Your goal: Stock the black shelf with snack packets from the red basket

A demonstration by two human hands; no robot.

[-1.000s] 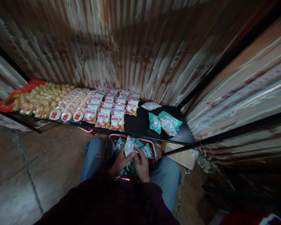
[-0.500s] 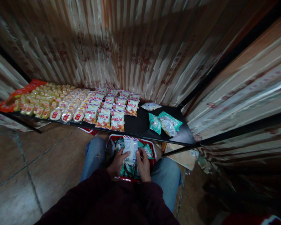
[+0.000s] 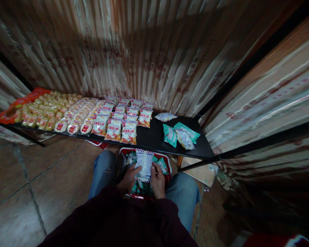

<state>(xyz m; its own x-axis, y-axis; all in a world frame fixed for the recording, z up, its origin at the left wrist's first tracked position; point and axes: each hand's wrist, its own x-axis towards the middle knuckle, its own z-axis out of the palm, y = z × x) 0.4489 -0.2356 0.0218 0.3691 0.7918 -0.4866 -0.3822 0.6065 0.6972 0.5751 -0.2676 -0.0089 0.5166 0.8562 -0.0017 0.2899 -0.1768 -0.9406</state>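
Observation:
Between my two hands is a white snack bag (image 3: 144, 165) with striped ends, its printed back facing up. My left hand (image 3: 129, 177) grips its left edge, thumb on top. On the opposite edge, my right hand (image 3: 158, 179) is closed with the thumb against the bag. Below lies a red basket (image 3: 168, 161) between my knees, holding several teal snack bags (image 3: 142, 188). Ahead, several white and orange snack bags (image 3: 129, 131) stand in rows on a black shelf (image 3: 154, 140).
Left of those rows are round packaged cakes (image 3: 73, 128), yellow packaged pieces (image 3: 43, 122) and an orange bag (image 3: 9, 113). Loose teal packets (image 3: 170, 134) and a white bag (image 3: 166, 117) lie at the shelf's right. A black metal bar (image 3: 260, 142) slopes along the right side. Cardboard (image 3: 199, 170) rests underneath.
The bag and both hands stay nearly in place; the bag has turned slightly between my fingers. The shelf goods have not moved.

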